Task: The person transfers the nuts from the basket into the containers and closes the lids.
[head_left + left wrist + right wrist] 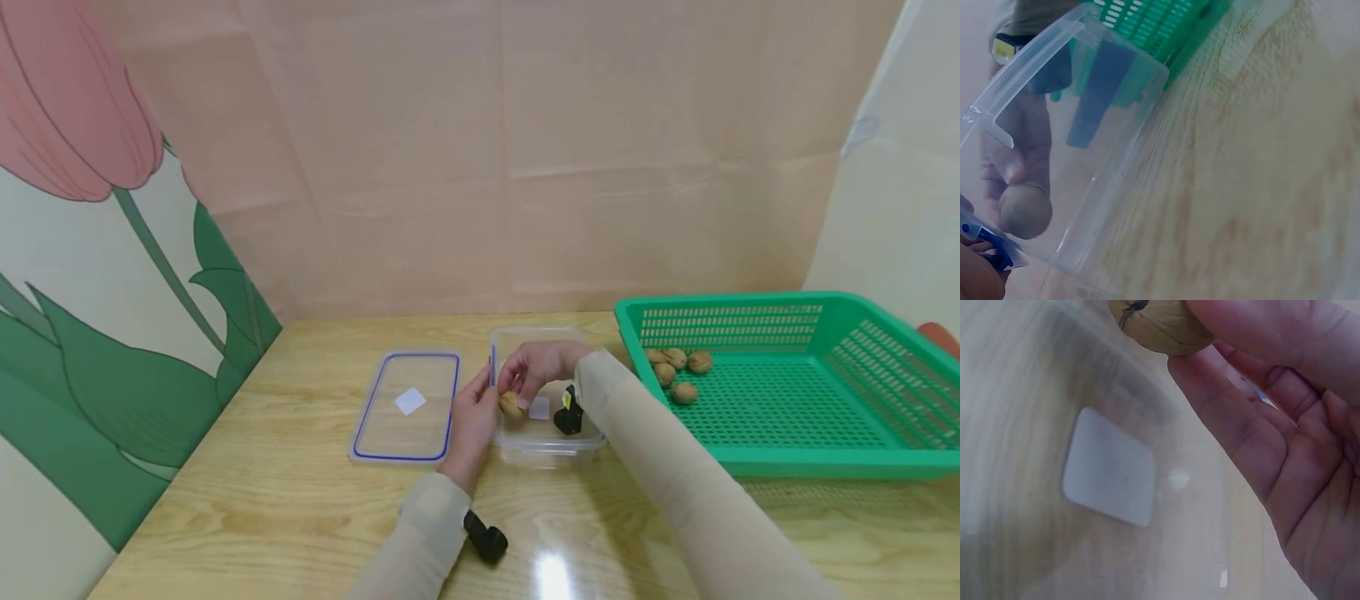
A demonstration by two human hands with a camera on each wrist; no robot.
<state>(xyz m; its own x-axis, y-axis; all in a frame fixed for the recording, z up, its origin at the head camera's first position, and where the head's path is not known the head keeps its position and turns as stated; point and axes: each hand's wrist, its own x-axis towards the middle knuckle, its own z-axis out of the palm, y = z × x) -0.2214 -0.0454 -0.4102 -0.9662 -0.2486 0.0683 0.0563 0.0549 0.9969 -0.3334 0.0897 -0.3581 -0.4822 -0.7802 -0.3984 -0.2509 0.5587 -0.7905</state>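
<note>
A clear plastic food container (551, 451) stands on the table. My right hand (542, 367) reaches inside it and pinches a walnut (512, 406) between thumb and fingers, close to the left wall. In the right wrist view the walnut (1163, 325) sits at the fingertips, above a pale square patch (1110, 469). My left hand (476, 417) grips the container's left side at the rim. Its fingers (979, 275) show in the left wrist view beside a blue strip; the rest of that hand is out of that view.
Left of the container lies a clear lid (408, 429) with a blue seal and a white square label (410, 402). To the right stands a green slotted basket (795, 462), with several walnuts (684, 393) at its left end. A pinkish sheet (480, 167) hangs behind the table.
</note>
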